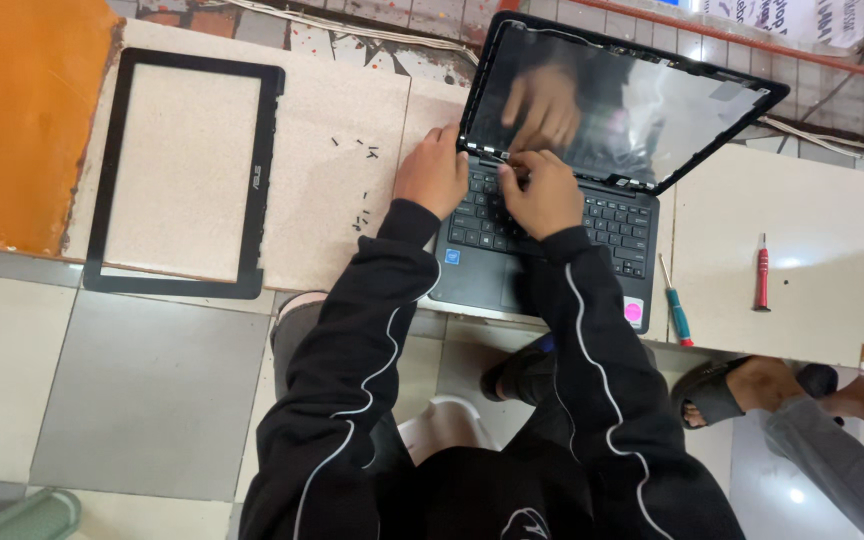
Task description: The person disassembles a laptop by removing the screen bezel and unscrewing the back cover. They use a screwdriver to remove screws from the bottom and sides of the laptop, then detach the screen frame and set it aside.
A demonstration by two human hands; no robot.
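Note:
A small black laptop (592, 230) lies open on a pale board, its glossy screen (642, 110) bare of its front frame. My left hand (432, 172) grips the laptop's left edge by the hinge. My right hand (542, 190) rests over the top of the keyboard, fingertips pressed at the hinge line; whether they pinch something small is hidden. The removed black screen bezel (182, 170) lies flat far to the left. Several tiny dark screws (362, 185) are scattered between the bezel and the laptop.
A blue-handled screwdriver (677, 305) and a red-handled one (761, 275) lie right of the laptop. An orange board (22, 110) fills the top left. Another person's sandalled foot (727, 390) shows at lower right. Cables (832, 140) run behind the screen on the tiled floor.

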